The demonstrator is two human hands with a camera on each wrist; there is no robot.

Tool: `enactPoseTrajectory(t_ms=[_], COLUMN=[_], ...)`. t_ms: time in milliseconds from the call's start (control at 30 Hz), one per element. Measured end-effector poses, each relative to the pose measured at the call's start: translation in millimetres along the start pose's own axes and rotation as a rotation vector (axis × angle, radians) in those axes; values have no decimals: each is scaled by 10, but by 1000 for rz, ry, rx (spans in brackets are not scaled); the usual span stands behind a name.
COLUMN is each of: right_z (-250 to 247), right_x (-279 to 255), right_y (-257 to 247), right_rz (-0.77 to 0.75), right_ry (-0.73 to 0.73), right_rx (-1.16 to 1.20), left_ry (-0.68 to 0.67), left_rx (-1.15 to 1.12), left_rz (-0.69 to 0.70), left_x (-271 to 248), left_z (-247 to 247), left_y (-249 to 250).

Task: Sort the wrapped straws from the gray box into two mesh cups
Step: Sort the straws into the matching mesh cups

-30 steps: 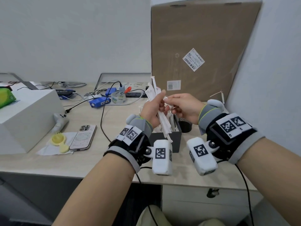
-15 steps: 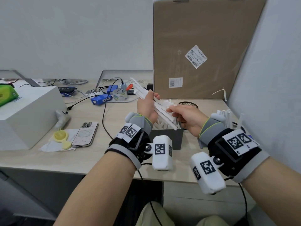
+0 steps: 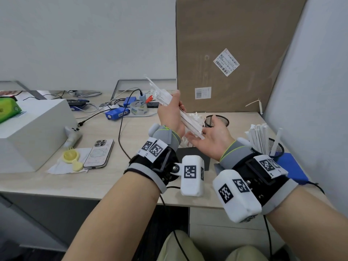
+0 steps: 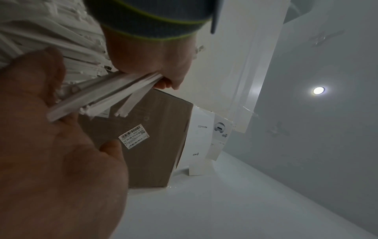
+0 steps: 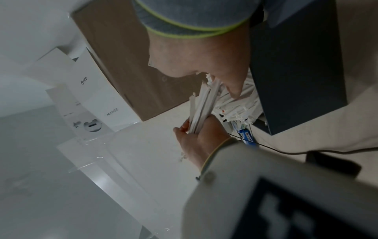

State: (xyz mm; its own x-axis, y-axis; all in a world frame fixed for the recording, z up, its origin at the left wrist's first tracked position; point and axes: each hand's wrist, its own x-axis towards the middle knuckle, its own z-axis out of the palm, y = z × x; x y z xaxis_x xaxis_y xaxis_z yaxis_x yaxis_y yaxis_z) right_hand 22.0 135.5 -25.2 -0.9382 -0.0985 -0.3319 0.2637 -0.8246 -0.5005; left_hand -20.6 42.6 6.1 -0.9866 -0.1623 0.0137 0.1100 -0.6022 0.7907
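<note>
Head view: a bundle of wrapped straws (image 3: 170, 104) is seen at frame centre, held aloft above the desk (image 3: 105, 174) and slanting from upper left down to lower right. The straws are thin, white and paper-sleeved, with crimped, frayed ends fanned out at the upper tip. The bundle is clasped around its middle by the left hand (image 3: 169, 115), whose grip is closed about it with fingers and thumb curled. Its lower ends are rested on the upturned palm of the right hand (image 3: 211, 140), whose fingers are spread and relaxed, so that grip is released. Below the hands, the dark gray box (image 3: 190, 155) is largely hidden; more white straws are seen bristling from it. A black mesh cup (image 3: 218, 119) is placed just right of centre, behind the right hand, and its contents cannot be made out. A second mesh cup (image 3: 276, 147), at the right edge, is filled with upright wrapped straws. A tall cardboard box (image 3: 235, 53) is propped against the wall in the upper right. A phone (image 3: 98, 153) and a yellow brush (image 3: 71, 160) are laid at lower left on the desk.

Left wrist view: the flat white sleeves (image 4: 106, 92) are shown pinched at one end by the other hand.
</note>
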Motion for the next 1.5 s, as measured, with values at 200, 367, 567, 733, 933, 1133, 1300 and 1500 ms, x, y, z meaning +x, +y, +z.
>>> enactPoseTrajectory(t_ms=[200, 367, 567, 733, 933, 1133, 1300, 1500], right_z=[71, 77, 26, 35, 153, 765, 877, 666], right_x=[-52, -111, -136, -129, -177, -539, -710, -627], right_y=[-41, -65, -70, -96, -445, -1019, -945, -788], right_rz=[28, 54, 58, 46, -295, -813, -447, -446], right_ry=[-143, -172, -171, -166, 87, -10, -157, -236], right_rx=[-2, -19, -35, -139, -729, -1364, -1838, -1896], left_ry=[-57, -82, -138, -186, -383, -769, -867, -815], left_rx=[91, 59, 30, 77, 217, 598, 655, 674], left_rz=[18, -34, -61, -87, -101, -222, -220, -166], left_x=[-91, -141, -165, -173, -164, -354, -436, -445], left_z=[23, 57, 39, -5, -30, -93, -54, 24], left_y=[-91, -118, -140, -163, -53, -85, -117, -153])
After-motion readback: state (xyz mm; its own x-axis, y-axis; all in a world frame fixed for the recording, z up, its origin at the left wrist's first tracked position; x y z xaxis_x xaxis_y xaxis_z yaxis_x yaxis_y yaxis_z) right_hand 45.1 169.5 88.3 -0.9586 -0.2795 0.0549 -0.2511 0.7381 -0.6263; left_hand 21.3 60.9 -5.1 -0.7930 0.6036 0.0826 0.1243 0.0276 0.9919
